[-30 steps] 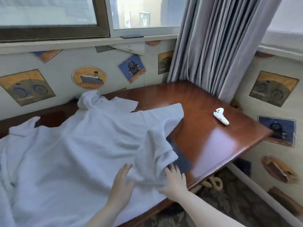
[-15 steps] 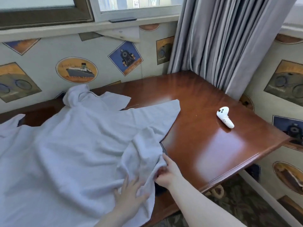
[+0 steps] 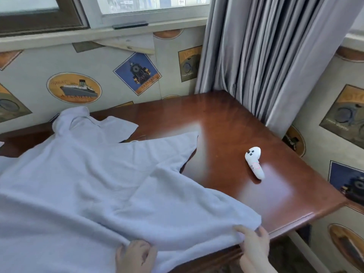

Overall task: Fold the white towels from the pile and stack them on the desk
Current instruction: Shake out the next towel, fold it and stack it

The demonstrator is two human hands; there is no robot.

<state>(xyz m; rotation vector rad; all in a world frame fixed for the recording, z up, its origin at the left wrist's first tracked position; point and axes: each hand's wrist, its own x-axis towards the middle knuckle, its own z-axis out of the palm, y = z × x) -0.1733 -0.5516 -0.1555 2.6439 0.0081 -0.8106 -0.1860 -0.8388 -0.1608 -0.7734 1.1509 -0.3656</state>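
A large white towel (image 3: 94,186) lies spread and rumpled over the left and middle of the glossy brown desk (image 3: 246,134). Its near edge hangs over the desk's front. My left hand (image 3: 136,255) grips that near edge from below, fingers curled into the cloth. My right hand (image 3: 254,247) pinches the towel's near right corner at the desk's front edge, thumb on top. More white towel (image 3: 78,123) is bunched at the back against the wall.
A small white controller (image 3: 255,164) lies on the bare right part of the desk. Grey curtains (image 3: 266,56) hang at the back right corner. A papered wall and window sill run behind the desk. Patterned carpet shows below right.
Both hands have pulled the towel's folded-over flap toward me and rightwards, flattening it. The dark item near the front edge is now covered. The camera has tilted down.
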